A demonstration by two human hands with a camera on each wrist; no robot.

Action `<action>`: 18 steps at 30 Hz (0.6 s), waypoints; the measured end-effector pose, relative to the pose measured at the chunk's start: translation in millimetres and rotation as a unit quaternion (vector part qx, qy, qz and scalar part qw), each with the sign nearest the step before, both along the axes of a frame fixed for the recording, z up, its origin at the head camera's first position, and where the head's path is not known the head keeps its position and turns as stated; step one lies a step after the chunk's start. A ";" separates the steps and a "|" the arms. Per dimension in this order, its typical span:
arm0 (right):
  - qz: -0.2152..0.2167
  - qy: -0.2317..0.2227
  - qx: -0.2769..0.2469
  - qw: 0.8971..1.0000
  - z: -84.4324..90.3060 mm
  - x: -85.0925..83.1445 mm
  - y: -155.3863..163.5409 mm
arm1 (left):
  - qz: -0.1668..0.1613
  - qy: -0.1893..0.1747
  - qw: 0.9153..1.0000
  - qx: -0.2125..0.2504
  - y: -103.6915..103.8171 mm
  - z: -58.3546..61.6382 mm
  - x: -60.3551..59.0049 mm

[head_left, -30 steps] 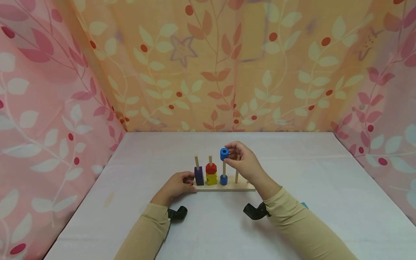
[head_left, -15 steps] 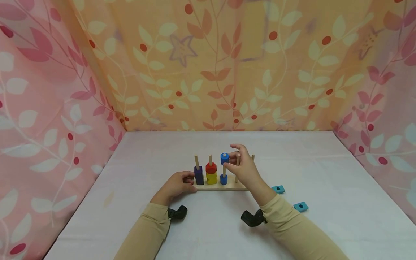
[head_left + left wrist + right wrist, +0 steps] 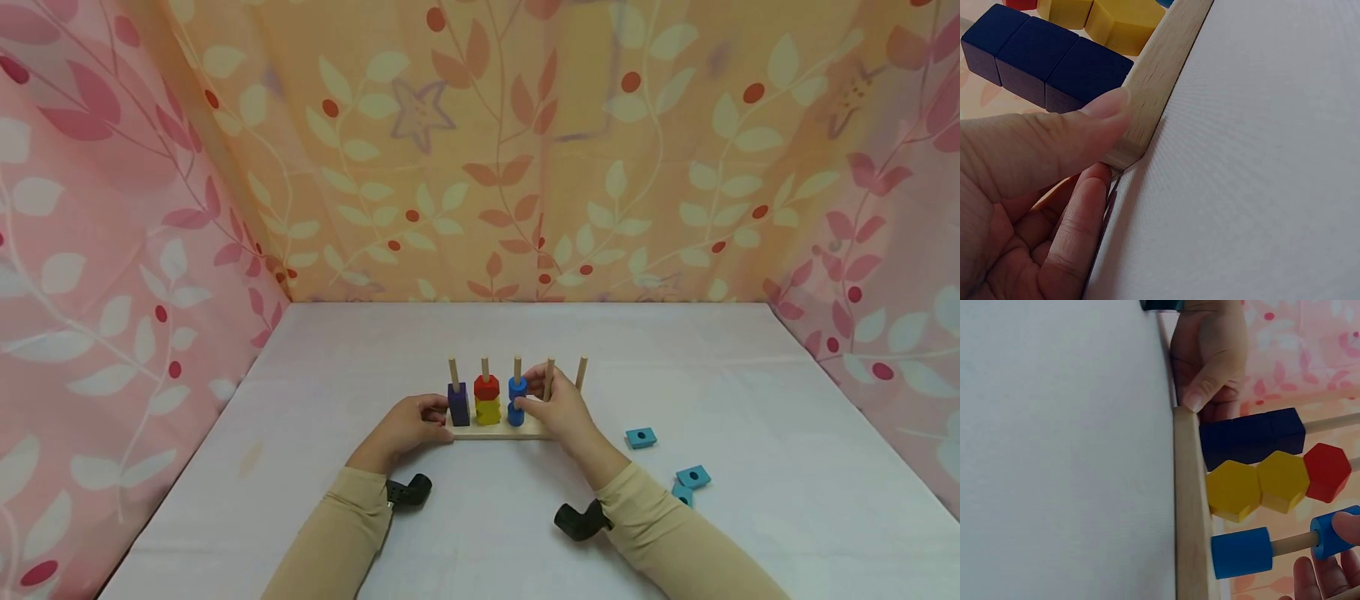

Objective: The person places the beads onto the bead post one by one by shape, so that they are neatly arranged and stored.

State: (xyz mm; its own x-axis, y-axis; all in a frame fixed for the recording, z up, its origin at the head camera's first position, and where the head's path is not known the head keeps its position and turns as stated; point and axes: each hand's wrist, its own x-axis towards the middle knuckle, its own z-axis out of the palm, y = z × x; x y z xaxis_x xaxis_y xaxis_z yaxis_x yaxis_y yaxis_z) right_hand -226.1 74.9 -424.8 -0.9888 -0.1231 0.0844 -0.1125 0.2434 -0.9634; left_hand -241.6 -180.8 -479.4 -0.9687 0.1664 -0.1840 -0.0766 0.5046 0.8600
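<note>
Head view shows we're abt halfway w/ the peg board [image 3: 498,430]: navy blocks [image 3: 458,404] fill peg 1, yellow hexagons [image 3: 488,411] w/ a red hexagon [image 3: 487,387] on peg 2, and a lower blue cylinder [image 3: 516,414] sits at the base of peg 3. Our right hand [image 3: 555,406] pinches the upper blue cylinder [image 3: 517,387] partway down peg 3, not yet seated, while our left hand [image 3: 408,425] grips the board's left end. Pegs 4 and 5 are bare, and three teal tiles [image 3: 641,437] lie on the worktop [image 3: 300,467] to the right, prob. the pieces left, though one is half hidden by our sleeve.
</note>
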 end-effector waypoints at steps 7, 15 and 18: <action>0.001 -0.001 0.006 1.000 -11.1 -1.0 0.6 | 0.004 -0.004 1.000 0.005 0.8 1.8 1.2; -0.005 -0.017 0.011 1.000 -21.7 -3.8 -0.7 | -0.004 -0.002 1.000 0.006 -0.5 -0.8 0.0; -0.007 -0.026 0.011 1.000 -24.6 -4.4 -0.6 | -0.004 -0.001 1.000 0.007 -1.0 -1.7 -0.6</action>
State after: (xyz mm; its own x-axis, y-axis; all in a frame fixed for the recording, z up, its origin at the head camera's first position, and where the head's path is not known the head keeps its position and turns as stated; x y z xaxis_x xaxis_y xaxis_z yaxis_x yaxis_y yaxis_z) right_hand -230.5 74.3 -449.3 -0.9935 -0.1099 0.0297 -0.0581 0.2657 -0.9623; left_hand -242.2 -181.8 -481.2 -0.9669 0.1770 -0.1837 -0.0744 0.4933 0.8667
